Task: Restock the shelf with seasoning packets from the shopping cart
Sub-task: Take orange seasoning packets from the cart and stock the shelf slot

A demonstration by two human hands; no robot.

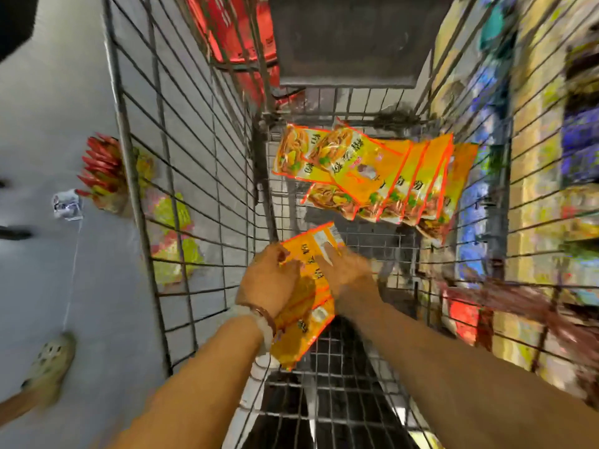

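My left hand (270, 280) grips a stack of yellow seasoning packets (308, 306) at lower center, fingers curled over its left edge. My right hand (343, 270) lies on top with fingers out straight, pressing, likely squaring the stack before lifting; motion blur hides the thumb. Both forearms reach in from the bottom edge, converging, wrists dipped into the shopping cart (181, 176). A wristband (259, 319) sits on my left wrist. More packets (382, 183) lie fanned on the cart floor, right of center, apart from my stack. Shelf (544, 189) along the right edge, blurred. A shoe (48, 361) at lower left.
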